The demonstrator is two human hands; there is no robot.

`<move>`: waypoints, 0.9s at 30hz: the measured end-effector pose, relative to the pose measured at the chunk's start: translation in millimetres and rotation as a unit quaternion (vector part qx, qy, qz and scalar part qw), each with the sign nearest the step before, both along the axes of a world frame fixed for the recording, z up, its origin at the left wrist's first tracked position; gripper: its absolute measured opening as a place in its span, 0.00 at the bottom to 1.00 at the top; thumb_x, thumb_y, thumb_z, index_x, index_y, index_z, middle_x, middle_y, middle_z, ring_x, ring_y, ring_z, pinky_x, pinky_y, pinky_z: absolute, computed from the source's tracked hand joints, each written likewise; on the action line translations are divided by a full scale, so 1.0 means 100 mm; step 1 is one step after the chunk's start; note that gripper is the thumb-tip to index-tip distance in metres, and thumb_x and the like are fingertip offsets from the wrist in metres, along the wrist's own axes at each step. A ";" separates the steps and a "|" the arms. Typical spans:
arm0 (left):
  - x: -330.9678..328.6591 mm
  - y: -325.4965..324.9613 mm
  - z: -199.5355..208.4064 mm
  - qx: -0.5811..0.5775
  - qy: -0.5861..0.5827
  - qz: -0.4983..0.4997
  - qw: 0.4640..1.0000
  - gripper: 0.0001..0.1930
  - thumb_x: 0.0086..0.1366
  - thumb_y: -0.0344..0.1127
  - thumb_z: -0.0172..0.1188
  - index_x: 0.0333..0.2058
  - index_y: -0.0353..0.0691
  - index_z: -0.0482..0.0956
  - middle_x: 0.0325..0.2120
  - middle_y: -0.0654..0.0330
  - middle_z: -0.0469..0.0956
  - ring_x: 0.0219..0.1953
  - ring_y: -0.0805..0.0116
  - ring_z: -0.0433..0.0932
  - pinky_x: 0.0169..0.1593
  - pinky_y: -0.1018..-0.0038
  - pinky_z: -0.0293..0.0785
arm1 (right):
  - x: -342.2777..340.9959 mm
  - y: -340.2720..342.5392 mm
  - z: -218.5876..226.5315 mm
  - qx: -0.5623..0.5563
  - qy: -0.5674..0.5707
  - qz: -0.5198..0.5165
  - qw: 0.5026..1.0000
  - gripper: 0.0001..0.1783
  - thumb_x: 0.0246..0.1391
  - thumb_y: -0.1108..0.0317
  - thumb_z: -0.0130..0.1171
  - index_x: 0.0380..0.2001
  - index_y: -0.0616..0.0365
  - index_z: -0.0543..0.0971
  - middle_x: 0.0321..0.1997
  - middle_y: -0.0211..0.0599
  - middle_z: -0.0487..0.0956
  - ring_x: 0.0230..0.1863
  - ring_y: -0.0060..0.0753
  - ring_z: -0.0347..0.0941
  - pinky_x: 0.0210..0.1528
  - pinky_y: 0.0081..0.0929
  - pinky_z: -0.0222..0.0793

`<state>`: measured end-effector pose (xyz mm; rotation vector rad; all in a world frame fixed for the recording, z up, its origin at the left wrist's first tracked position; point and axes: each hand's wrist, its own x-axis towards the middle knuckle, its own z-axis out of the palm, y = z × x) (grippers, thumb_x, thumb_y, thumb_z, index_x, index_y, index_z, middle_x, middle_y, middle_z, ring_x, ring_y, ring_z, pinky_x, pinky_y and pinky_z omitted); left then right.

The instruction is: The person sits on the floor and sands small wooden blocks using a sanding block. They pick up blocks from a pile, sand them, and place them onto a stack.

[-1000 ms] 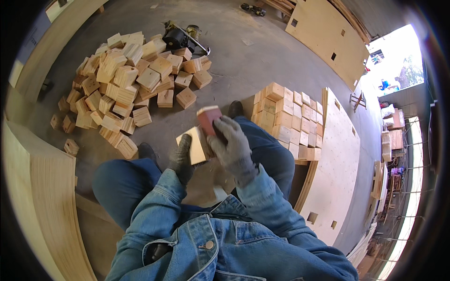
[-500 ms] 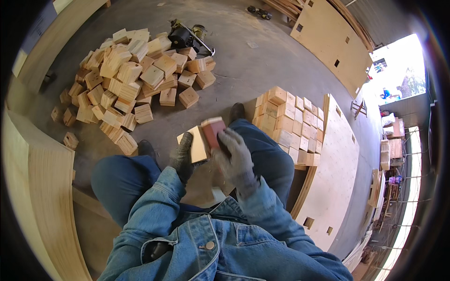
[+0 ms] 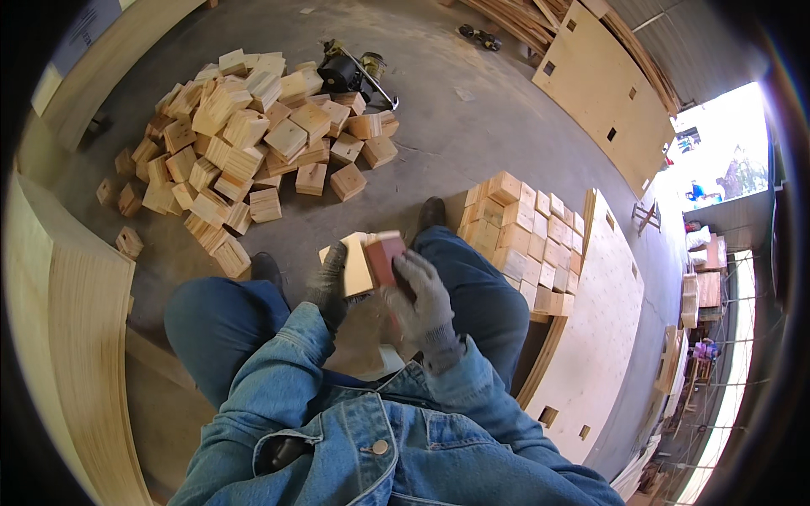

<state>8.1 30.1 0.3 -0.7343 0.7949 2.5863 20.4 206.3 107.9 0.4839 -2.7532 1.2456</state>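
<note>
My gloved left hand [image 3: 327,291] grips a pale wooden block [image 3: 357,270] in front of me, between my knees. My right hand [image 3: 423,301], also in a grey glove, is closed around a reddish-brown sanding block [image 3: 384,255] with a lighter end. The sanding block lies along the right side of the wooden block, seemingly against it. Fingers of both gloves hide parts of the two blocks.
A loose heap of wooden blocks [image 3: 245,126] lies ahead on the left, with a dark power tool [image 3: 342,72] behind it. Blocks stand in a neat stack [image 3: 527,232] by my right knee, beside plywood sheets [image 3: 591,304]. A tall plywood pile [image 3: 80,337] flanks my left.
The sanding block and my right hand have shifted slightly down along the wooden block. My left hand keeps its grip. The whole view has tilted a little.
</note>
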 end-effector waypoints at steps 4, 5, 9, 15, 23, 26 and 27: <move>0.04 0.12 0.00 -0.003 -0.003 -0.049 0.999 0.32 0.71 0.61 0.57 0.64 0.47 0.70 0.54 0.56 0.79 0.51 0.57 0.82 0.53 0.55 0.83 | -0.53 0.06 -0.17 0.002 0.023 -0.050 0.998 0.24 0.58 0.68 0.68 0.56 0.68 0.78 0.60 0.61 0.77 0.62 0.57 0.74 0.64 0.40 0.71; 0.04 0.13 0.02 -0.007 -0.009 -0.048 0.999 0.32 0.71 0.61 0.57 0.64 0.47 0.70 0.54 0.56 0.79 0.51 0.57 0.82 0.53 0.55 0.83 | -0.57 0.06 -0.19 0.002 0.005 -0.060 0.998 0.24 0.58 0.68 0.68 0.55 0.68 0.78 0.59 0.61 0.77 0.62 0.57 0.74 0.64 0.40 0.71; 0.05 0.00 -0.23 -0.027 -0.030 -0.019 0.999 0.30 0.71 0.61 0.57 0.63 0.48 0.73 0.53 0.57 0.80 0.51 0.57 0.82 0.50 0.54 0.83 | -0.23 -0.05 -0.19 -0.038 -0.011 -0.036 0.999 0.27 0.58 0.67 0.70 0.58 0.67 0.77 0.63 0.61 0.74 0.63 0.58 0.74 0.65 0.40 0.71; -0.03 -0.03 0.00 -0.030 -0.027 0.017 0.999 0.29 0.71 0.61 0.58 0.60 0.47 0.74 0.51 0.58 0.81 0.49 0.58 0.83 0.50 0.57 0.84 | 0.12 -0.04 0.02 -0.025 -0.064 -0.006 0.998 0.28 0.57 0.67 0.70 0.59 0.66 0.77 0.64 0.58 0.74 0.65 0.54 0.73 0.65 0.39 0.71; 0.04 0.05 -0.13 -0.059 -0.025 0.013 0.998 0.30 0.70 0.62 0.60 0.59 0.46 0.75 0.49 0.58 0.81 0.47 0.60 0.84 0.46 0.60 0.85 | -0.54 -0.14 -0.10 0.015 -0.041 -0.039 0.998 0.28 0.58 0.67 0.68 0.59 0.68 0.76 0.63 0.60 0.74 0.65 0.55 0.73 0.65 0.38 0.71; 0.03 0.01 -0.22 -0.030 -0.025 0.026 0.999 0.30 0.70 0.61 0.60 0.60 0.46 0.75 0.50 0.58 0.81 0.49 0.60 0.83 0.48 0.60 0.84 | -0.10 -0.07 -0.05 -0.022 -0.023 -0.010 0.999 0.29 0.58 0.68 0.69 0.61 0.66 0.75 0.66 0.58 0.72 0.66 0.53 0.73 0.66 0.38 0.71; 0.02 -0.03 -0.18 -0.031 -0.037 0.038 0.998 0.30 0.70 0.61 0.59 0.60 0.46 0.74 0.51 0.58 0.81 0.50 0.60 0.83 0.49 0.60 0.84 | 0.07 -0.08 0.01 -0.037 -0.027 0.007 0.999 0.29 0.58 0.69 0.69 0.61 0.66 0.75 0.67 0.57 0.71 0.66 0.51 0.72 0.66 0.37 0.71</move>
